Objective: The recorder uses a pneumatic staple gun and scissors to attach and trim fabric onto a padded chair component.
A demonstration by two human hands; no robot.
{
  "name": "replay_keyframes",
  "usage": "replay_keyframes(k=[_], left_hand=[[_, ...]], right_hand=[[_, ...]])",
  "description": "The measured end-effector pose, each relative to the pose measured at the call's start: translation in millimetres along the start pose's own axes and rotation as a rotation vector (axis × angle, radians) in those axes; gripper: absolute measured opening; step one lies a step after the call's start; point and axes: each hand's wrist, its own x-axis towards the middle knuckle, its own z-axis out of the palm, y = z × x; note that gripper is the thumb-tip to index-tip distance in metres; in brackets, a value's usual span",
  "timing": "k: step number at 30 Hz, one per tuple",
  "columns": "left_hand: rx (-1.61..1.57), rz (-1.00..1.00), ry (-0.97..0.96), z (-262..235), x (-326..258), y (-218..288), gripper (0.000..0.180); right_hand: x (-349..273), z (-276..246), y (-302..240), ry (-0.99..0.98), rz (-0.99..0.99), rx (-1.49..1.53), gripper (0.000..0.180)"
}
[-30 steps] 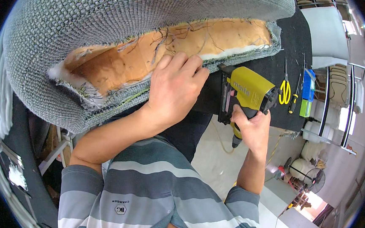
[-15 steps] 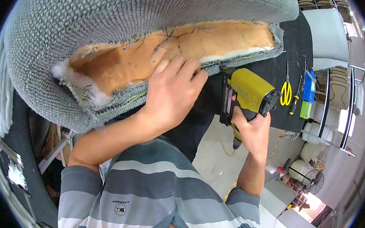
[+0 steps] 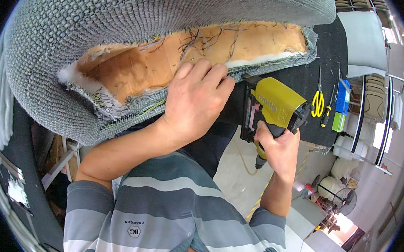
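A large seat piece (image 3: 101, 30) in grey woven fabric lies in front of me, its open side showing a bare wooden panel (image 3: 145, 73). White padding (image 3: 265, 60) and loose threads line the opening. My left hand (image 3: 192, 102) curls its fingers over the near fabric edge (image 3: 257, 72), pinching it against the frame. In my right hand (image 3: 280, 150) is a yellow and black staple gun (image 3: 278, 103), gripped by its handle. Its nose is close to the fabric edge, right of my left hand, apparently not touching it.
Yellow-handled scissors (image 3: 317, 106), a screwdriver (image 3: 326, 115), a blue box (image 3: 342, 100) and a green box (image 3: 338, 122) lie on the black-covered table (image 3: 326, 50) at the right. An air hose (image 3: 241, 161) hangs below the gun. A fan (image 3: 345, 200) stands farther right.
My left hand has slid slightly right along the fabric edge. The staple gun has turned a little in my right hand, still held low beside the edge.
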Motion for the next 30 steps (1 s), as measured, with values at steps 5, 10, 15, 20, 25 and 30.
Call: replay_keyframes(k=[5, 10, 15, 20, 25, 30], left_hand=[[0.004, -0.014, 0.004, -6, -2, -2, 0.018], [-0.005, 0.0, -0.031, -13, -8, -4, 0.017], [-0.008, -0.002, -0.022, -13, -10, -5, 0.017], [-0.011, -0.009, -0.03, -13, -10, -5, 0.016], [0.008, -0.007, -0.04, -13, -9, -4, 0.017], [-0.001, -0.01, 0.021, -17, -15, -9, 0.017]], right_hand=[[3, 4, -8, 0.026, -0.133, -0.157, 0.027], [-1, 1, 2, 0.003, -0.041, -0.032, 0.033], [-1, 6, 4, -0.001, -0.112, 0.0, 0.028], [-7, 7, -4, -0.033, -0.027, -0.036, 0.034], [-8, 11, -6, -0.007, -0.083, -0.097, 0.024], [-5, 12, -4, -0.01, -0.097, -0.053, 0.024]])
